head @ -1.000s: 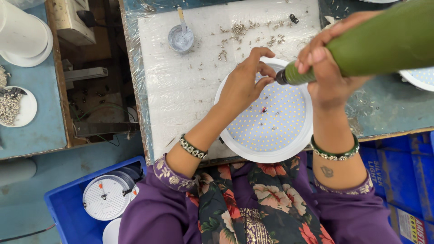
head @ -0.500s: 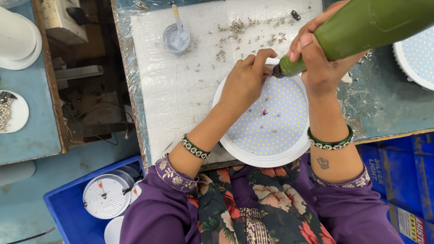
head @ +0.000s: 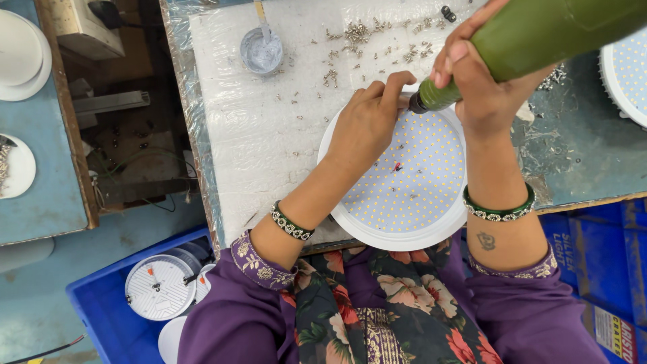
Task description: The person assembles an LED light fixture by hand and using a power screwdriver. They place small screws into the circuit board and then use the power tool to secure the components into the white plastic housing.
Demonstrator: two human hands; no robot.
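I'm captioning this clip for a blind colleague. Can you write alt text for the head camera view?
Seen from above, a person's right hand grips a green power screwdriver with its tip at the rim of a round white LED panel, while the left hand steadies that spot. Loose screws and a small grey cup lie on the plastic-covered bench.

head cam, looks straight down, close over workbench (head: 269, 155)

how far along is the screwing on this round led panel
Done: the LED board already sits in its white housing. In hand: the right hand presses the green screwdriver at the top rim while the left hand steadies the spot. Left: loose screws lie unused; other rim points show none clearly.
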